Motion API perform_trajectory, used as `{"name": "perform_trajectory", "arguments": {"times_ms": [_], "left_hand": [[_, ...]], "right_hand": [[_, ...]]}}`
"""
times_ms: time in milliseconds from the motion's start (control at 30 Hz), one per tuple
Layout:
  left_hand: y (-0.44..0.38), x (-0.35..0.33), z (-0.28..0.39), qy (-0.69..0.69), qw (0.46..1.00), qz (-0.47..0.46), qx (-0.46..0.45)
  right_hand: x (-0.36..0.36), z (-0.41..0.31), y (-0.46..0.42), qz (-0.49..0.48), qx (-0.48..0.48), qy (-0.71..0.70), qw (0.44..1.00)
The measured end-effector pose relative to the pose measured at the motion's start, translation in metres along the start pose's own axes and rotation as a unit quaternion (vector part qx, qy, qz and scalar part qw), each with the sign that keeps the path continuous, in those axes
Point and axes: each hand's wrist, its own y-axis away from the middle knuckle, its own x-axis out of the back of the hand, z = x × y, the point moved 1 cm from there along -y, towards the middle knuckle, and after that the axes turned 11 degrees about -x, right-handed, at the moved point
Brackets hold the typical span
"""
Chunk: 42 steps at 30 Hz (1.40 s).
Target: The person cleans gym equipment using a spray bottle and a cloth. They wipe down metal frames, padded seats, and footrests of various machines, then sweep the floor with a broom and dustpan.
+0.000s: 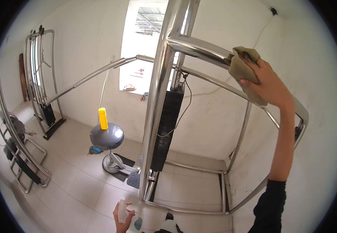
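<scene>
My right hand (269, 80) presses a folded olive-grey cloth (245, 72) against the upper chrome tube (203, 49) of a gym machine frame. The fingers lie over the cloth, and the arm is stretched up and forward. Low in the picture, my left hand (122, 220) holds a translucent white bottle (122, 210) upright, away from the frame. Behind the thick chrome upright (156, 107) stands a black weight stack (168, 128), with a thin cord (189, 100) hanging in front of it.
A round black seat (106, 137) carries a yellow box-like container (103, 118). Further left stand a cable machine (44, 87) and another machine with weight plates (17, 128). A mop (95, 150) rests on the tiled floor (84, 186). A window (139, 46) opens in the wall behind.
</scene>
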Motion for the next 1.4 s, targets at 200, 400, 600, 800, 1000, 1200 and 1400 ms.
{"name": "perform_trajectory", "arguments": {"times_ms": [200,400,600,800,1000,1200,1400], "left_hand": [[0.017,0.001,-0.024,-0.024,0.999,0.001,0.025],[0.011,-0.001,-0.015,-0.041,0.998,-0.030,0.022],[-0.019,-0.033,-0.007,0.023,0.998,-0.042,0.046],[-0.037,-0.023,-0.007,0.082,0.994,-0.032,0.057],[-0.059,0.023,-0.027,-0.068,0.997,-0.041,-0.006],[-0.083,0.032,-0.054,-0.123,0.986,-0.088,-0.065],[-0.072,-0.005,-0.036,-0.039,0.995,-0.085,-0.014]], "right_hand": [[-0.087,-0.081,-0.045,0.385,-0.025,0.109,0.916],[-0.089,-0.076,-0.047,0.367,0.092,0.060,0.924],[-0.073,-0.032,-0.026,0.337,0.165,0.143,0.916],[-0.054,-0.006,0.005,0.264,0.099,0.084,0.956],[-0.049,-0.044,-0.018,0.224,-0.017,-0.039,0.974],[-0.042,-0.082,-0.084,-0.007,0.038,-0.020,0.999],[-0.024,-0.070,-0.109,-0.306,-0.003,-0.178,0.935]]}}
